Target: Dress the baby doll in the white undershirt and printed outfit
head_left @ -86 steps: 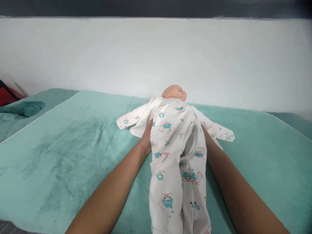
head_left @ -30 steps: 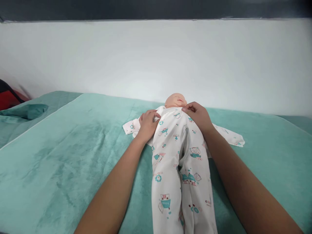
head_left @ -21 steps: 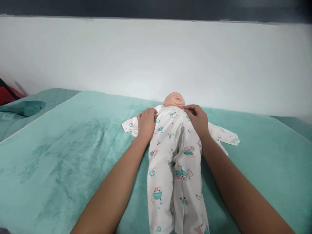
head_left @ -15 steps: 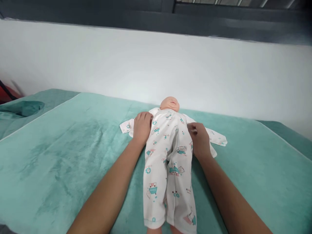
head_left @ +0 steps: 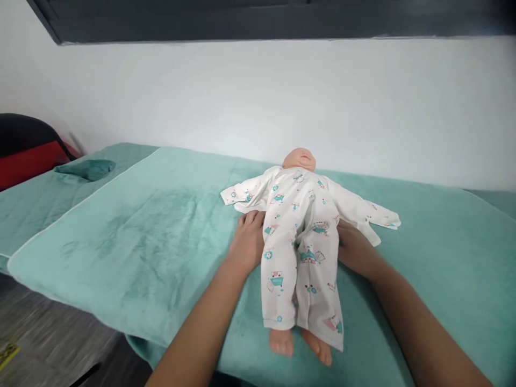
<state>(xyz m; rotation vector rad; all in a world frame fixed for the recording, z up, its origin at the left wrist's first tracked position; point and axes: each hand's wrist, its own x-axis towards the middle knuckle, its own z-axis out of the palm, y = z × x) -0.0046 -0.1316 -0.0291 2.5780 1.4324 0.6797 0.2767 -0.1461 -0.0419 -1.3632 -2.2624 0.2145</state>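
A baby doll (head_left: 299,159) lies on its back, head toward the wall, bare feet (head_left: 281,342) toward me. It has on a white printed long-sleeved top (head_left: 350,204) with both sleeves spread outward. White printed trousers (head_left: 278,252) reach high up its chest. My left hand (head_left: 249,239) is at the left side of the trousers, its fingers bent and closed against the cloth, tips hidden. On the other side my right hand (head_left: 357,248) has its fingers tucked behind the trouser leg, out of sight.
A green plush cover (head_left: 133,242) is spread under the doll. Behind it stands a white wall (head_left: 242,97) with a dark frame (head_left: 201,24) above. A red and black object (head_left: 34,156) is at the far left, beside a bunched green cloth (head_left: 86,169).
Both hands have slid down along the doll's sides, from the upper trousers toward the hips. My view has shifted, so both feet and the cover's front edge now show.
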